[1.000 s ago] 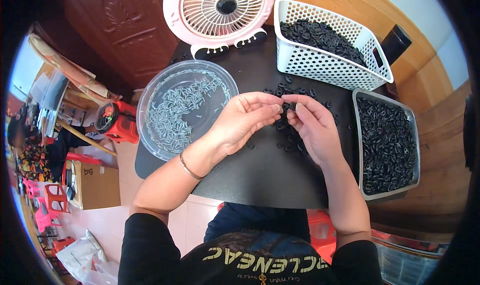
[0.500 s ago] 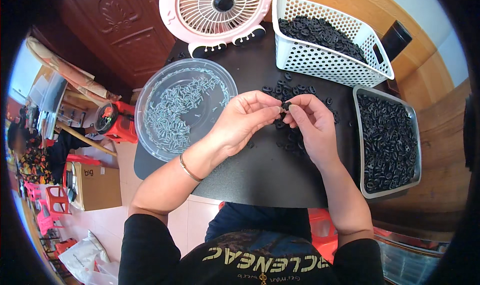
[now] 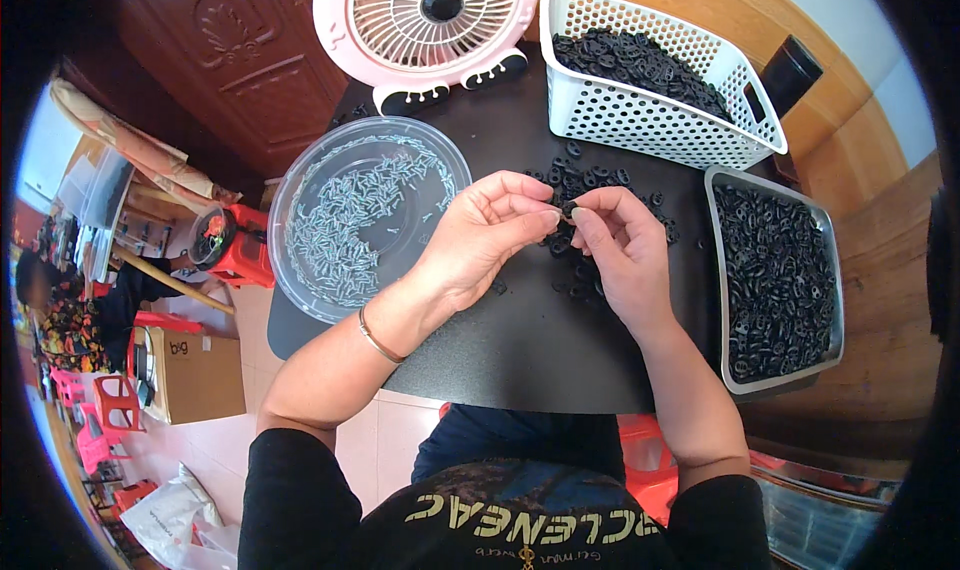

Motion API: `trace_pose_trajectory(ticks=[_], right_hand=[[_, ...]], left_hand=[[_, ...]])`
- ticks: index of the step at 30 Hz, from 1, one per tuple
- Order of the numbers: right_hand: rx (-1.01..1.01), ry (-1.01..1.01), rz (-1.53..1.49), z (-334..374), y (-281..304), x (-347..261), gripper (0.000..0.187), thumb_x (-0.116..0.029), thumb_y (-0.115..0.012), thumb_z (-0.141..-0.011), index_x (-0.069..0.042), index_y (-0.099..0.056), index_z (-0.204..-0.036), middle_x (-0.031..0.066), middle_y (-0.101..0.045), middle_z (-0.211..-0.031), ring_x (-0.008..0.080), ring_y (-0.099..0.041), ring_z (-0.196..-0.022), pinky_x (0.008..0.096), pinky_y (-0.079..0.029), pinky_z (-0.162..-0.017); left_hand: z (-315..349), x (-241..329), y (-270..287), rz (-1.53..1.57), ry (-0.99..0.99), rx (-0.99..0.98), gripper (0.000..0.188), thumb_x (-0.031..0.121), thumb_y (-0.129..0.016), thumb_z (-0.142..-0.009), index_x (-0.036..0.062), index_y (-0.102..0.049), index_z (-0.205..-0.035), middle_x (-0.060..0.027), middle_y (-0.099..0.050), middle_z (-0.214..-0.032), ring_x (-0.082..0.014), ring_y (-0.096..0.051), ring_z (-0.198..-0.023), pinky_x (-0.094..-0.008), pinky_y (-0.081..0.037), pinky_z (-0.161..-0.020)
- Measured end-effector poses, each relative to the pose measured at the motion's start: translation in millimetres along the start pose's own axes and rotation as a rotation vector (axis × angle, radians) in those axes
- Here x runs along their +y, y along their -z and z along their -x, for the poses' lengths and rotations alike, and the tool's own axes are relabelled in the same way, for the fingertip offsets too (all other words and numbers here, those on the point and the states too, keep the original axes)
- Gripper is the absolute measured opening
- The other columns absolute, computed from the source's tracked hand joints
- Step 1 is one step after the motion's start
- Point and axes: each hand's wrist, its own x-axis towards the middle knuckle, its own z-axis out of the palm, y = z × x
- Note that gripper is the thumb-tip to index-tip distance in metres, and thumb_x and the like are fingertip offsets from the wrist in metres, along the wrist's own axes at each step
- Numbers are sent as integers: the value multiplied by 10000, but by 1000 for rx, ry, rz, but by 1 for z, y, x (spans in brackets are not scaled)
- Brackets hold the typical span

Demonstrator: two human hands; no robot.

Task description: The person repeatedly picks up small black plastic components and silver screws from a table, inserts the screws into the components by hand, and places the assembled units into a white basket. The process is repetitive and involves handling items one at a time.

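Above the dark table, my left hand and my right hand meet fingertip to fingertip. Between them is a small black plastic part, pinched by the thumb and forefinger of my right hand. My left thumb and forefinger are also pressed together at its edge; whatever they hold is too small to make out. Just beyond and beneath the hands lies a loose pile of similar black plastic parts. Left of my left hand stands a round clear tub with many small silvery screws in it.
A white perforated basket of black parts stands at the back right. A metal tray full of them sits on the right. A pink fan stands at the back. Off to the left are a cardboard box and another person.
Both hands stay together at almost the same spot, with slight shifts of the fingers around the black part. The whole view has moved a little.
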Motion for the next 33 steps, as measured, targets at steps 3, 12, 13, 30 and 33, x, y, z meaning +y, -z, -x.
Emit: trace_pose_trajectory(ticks=[3,12,13,30,33], right_hand=[[2,9,7,0,-1,0,82,-46,-536,-832,6,-545,-895,15,-553,-794,51,-515,-665,186,-434,-606],[13,-1,-10,1,-2,2,75,-43,-539,-831,4,-542,-890,14,-551,-783,49,-513,-653,183,-438,-595],[16,3,-9,1,-2,2,75,-43,-538,-831,4,-543,-889,13,-551,-780,49,-513,-652,184,-439,-592],[43,7,121,1,-3,5,75,-68,-551,-822,0,-555,-854,9,-561,-723,38,-505,-619,183,-422,-551],[56,-33,66,-2,-1,7,84,-77,-551,-825,1,-555,-854,10,-564,-724,40,-501,-615,184,-418,-543]], left_hand=[[1,0,-1,-12,-5,19,182,-38,-564,-792,27,-533,-960,-53,-624,-832,-108,-600,-790,-218,-486,-747],[0,-2,1,39,8,10,189,-21,-563,-802,28,-521,-980,-48,-621,-818,-105,-598,-783,-223,-485,-756],[0,-2,1,33,7,11,192,-21,-564,-801,28,-520,-982,-46,-621,-815,-104,-598,-781,-223,-484,-755],[3,-4,-9,-403,-319,62,315,-61,-619,-732,-8,-510,-1022,-37,-606,-805,-55,-561,-723,-161,-452,-672],[1,-4,-12,-361,-306,79,316,-51,-611,-744,-12,-500,-1038,-38,-592,-796,-60,-557,-728,-178,-457,-691]])
